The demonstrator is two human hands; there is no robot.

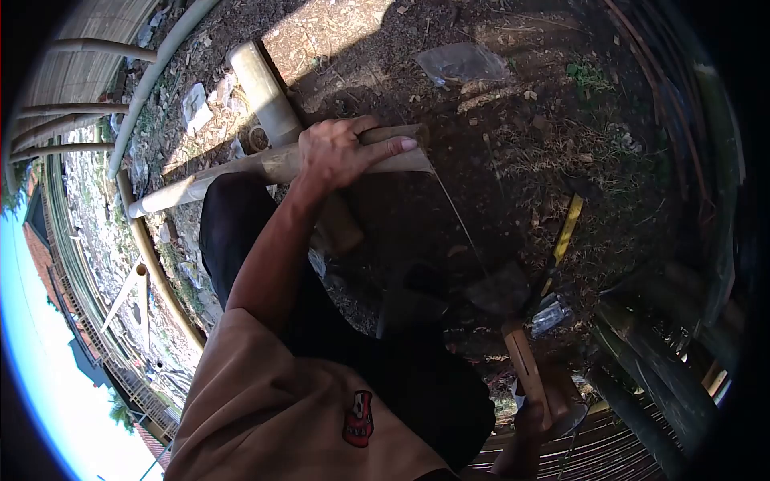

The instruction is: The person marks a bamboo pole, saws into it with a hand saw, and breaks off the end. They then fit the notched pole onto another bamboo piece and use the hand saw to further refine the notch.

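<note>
My left hand [330, 156] is wrapped over a bamboo pole [220, 176], its thumb stretched along the pole close to the right end. The pole lies across a thicker bamboo piece [269, 96] on the ground. At the lower right my right hand [531, 421] grips the wooden handle [525, 365] of a handsaw. Its thin blade [455, 210], seen nearly edge-on, runs up to the pole's right end beside my left thumb. Whether the teeth are in the bamboo I cannot make out. My dark-trousered knee [233, 212] is against or just below the pole.
A yellow and black tool [568, 228] lies on the dirt to the right, with a crumpled clear plastic wrapper [551, 314] below it. A clear plastic bag [465, 64] is farther off. Several bamboo poles [658, 385] are stacked at the lower right. A bamboo frame [160, 80] stands left.
</note>
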